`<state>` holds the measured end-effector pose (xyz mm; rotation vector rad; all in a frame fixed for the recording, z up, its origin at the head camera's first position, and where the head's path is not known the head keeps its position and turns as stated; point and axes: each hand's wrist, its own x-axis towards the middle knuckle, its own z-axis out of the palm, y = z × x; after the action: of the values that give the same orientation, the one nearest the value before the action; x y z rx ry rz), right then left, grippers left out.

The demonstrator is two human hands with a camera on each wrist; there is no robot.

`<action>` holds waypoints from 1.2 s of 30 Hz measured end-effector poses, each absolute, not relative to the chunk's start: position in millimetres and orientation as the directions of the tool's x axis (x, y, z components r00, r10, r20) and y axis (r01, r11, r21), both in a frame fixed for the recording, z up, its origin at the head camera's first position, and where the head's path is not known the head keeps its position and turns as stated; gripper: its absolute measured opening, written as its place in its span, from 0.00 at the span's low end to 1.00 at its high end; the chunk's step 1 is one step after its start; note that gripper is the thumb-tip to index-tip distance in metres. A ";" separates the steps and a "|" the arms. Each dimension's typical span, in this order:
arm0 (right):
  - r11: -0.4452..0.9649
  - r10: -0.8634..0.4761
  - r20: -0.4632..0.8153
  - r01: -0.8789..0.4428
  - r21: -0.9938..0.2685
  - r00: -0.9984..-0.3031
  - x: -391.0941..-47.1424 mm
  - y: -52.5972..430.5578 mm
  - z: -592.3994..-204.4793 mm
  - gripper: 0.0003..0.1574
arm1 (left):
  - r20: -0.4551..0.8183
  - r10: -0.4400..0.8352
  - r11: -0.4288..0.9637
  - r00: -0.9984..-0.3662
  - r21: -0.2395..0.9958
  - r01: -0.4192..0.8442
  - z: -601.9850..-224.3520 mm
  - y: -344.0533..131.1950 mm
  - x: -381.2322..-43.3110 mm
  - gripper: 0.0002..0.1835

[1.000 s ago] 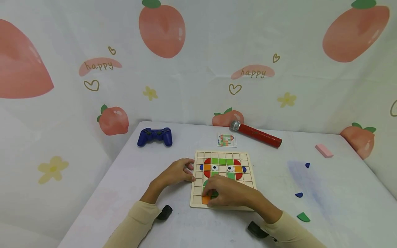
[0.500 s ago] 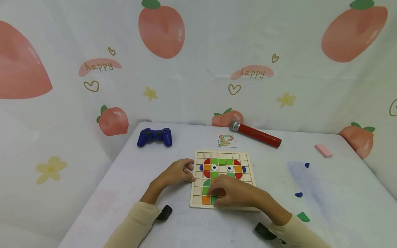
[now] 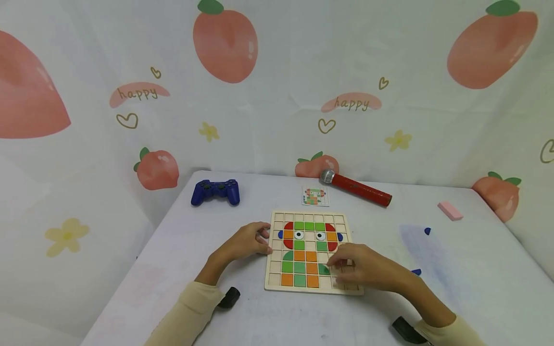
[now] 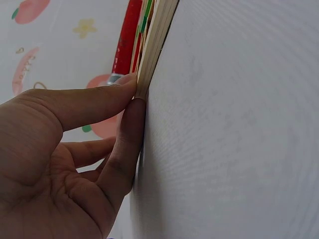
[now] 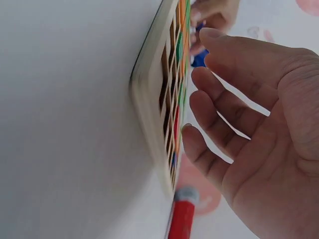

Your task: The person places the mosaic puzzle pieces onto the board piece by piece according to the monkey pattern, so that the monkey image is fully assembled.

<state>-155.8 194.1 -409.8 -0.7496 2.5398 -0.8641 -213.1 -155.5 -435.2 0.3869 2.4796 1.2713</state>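
A wooden grid board (image 3: 274,279) lies on the table in the head view, bearing red, orange, green and blue pieces and two eye pieces (image 3: 298,235). My left hand (image 3: 246,240) holds its left edge; in the left wrist view the thumb (image 4: 99,104) and a finger pinch the rim. Over the board's lower right hovers my right hand (image 3: 372,266), its fingertips close to a dark green piece (image 3: 323,269) in a cell. Nothing shows between the loosely bent fingers of that hand (image 5: 259,124) in the right wrist view. Part of the board's right side is hidden beneath it.
Behind the board lie a pattern card (image 3: 315,196) and a red microphone (image 3: 357,188). A blue game controller (image 3: 215,192) sits back left. To the right are a pink block (image 3: 450,210) and two blue pieces, one farther back (image 3: 427,231), the other (image 3: 416,272) partly behind the right arm.
My right hand has moved right across the board, uncovering orange and green squares in the lower rows. Its forearm now covers the loose green piece on the table. The left hand stays put.
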 end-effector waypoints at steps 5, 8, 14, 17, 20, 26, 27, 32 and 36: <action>0.682 -0.549 -0.133 -0.349 -0.643 -0.825 -149.2 223.0 -412.8 0.18 | -0.164 0.382 0.566 -0.910 0.819 0.090 -435.8 -155.7 -213.0 0.39; 0.679 -0.549 -0.093 -0.379 -0.629 -0.831 -144.8 242.7 -416.3 0.20 | -0.166 0.380 0.567 -0.910 0.819 0.088 -436.4 -155.6 -213.3 0.39; 0.710 -0.505 -0.063 -0.373 -0.597 -0.861 -134.8 278.6 -420.6 0.21 | -0.167 0.377 0.566 -0.911 0.820 0.084 -436.9 -155.2 -213.7 0.39; 0.719 -0.485 -0.075 -0.349 -0.601 -0.871 -130.2 295.1 -423.0 0.21 | -0.167 0.377 0.571 -0.911 0.816 0.087 -437.2 -155.3 -213.9 0.38; 0.724 -0.468 -0.101 -0.315 -0.614 -0.878 -125.5 309.3 -425.5 0.22 | -0.165 0.375 0.575 -0.912 0.813 0.089 -437.6 -155.3 -214.0 0.38; 0.738 -0.439 -0.125 -0.278 -0.615 -0.890 -116.4 330.0 -428.2 0.22 | -0.161 0.378 0.578 -0.912 0.810 0.097 -437.3 -155.3 -213.6 0.38; 0.736 -0.441 -0.116 -0.285 -0.614 -0.890 -114.8 332.5 -428.8 0.22 | -0.161 0.378 0.578 -0.912 0.810 0.097 -437.1 -155.2 -213.6 0.38; 0.703 -0.480 -0.019 -0.371 -0.607 -0.877 -106.1 342.4 -432.6 0.22 | -0.162 0.376 0.578 -0.912 0.810 0.095 -437.0 -155.1 -213.6 0.38; 0.702 -0.487 -0.045 -0.361 -0.615 -0.872 -102.2 348.7 -432.9 0.23 | -0.165 0.375 0.579 -0.912 0.810 0.092 -437.3 -155.3 -214.1 0.38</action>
<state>-102.2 348.7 -432.9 -0.6828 2.7059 -0.9134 -214.1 -155.3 -437.3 0.3813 2.4947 1.2530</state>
